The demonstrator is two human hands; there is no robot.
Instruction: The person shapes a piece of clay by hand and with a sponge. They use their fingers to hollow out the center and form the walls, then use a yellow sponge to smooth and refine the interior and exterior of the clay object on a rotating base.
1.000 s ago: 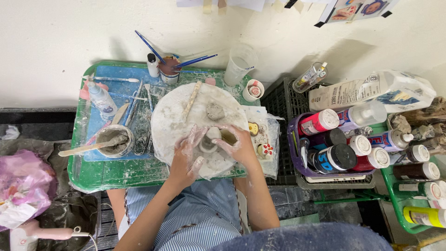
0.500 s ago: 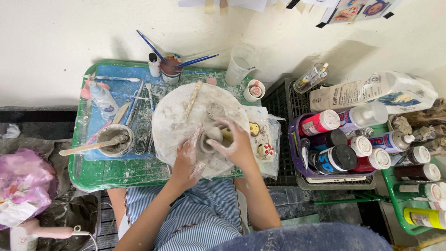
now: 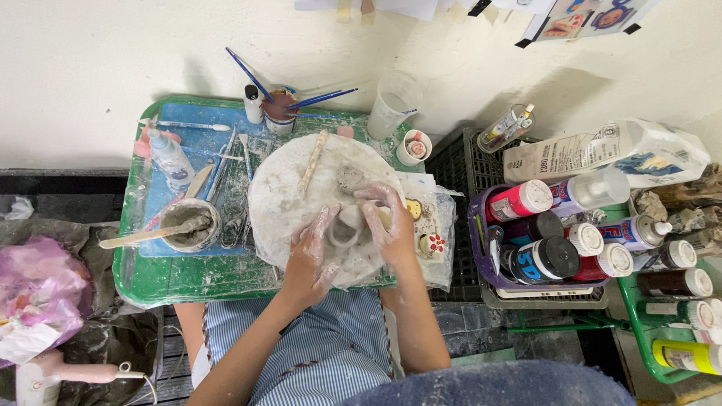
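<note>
Left hand [image 3: 310, 259], right hand [image 3: 387, 222] cup small clay pot [image 3: 346, 229] on round board [image 3: 320, 207], green tray [image 3: 188, 274].

Left hand [image 3: 312, 259]: bare, smeared with pale clay, no ring or watch.
Right hand [image 3: 387, 225]: bare, clay-coated on fingers and knuckles.
Forearms: uncovered, no sleeves in view.
Lap: blue-and-white striped garment, dusted with clay.

Setting: a craft or pottery hobby workspace, set low against a white wall. Indicators: a green tray [image 3: 150, 278] dusted with clay residue, a round work board [image 3: 289, 199], a cup of paintbrushes [image 3: 280, 111], a slip bowl [image 3: 188, 224], and baskets of paint bottles [image 3: 560, 248].
</note>
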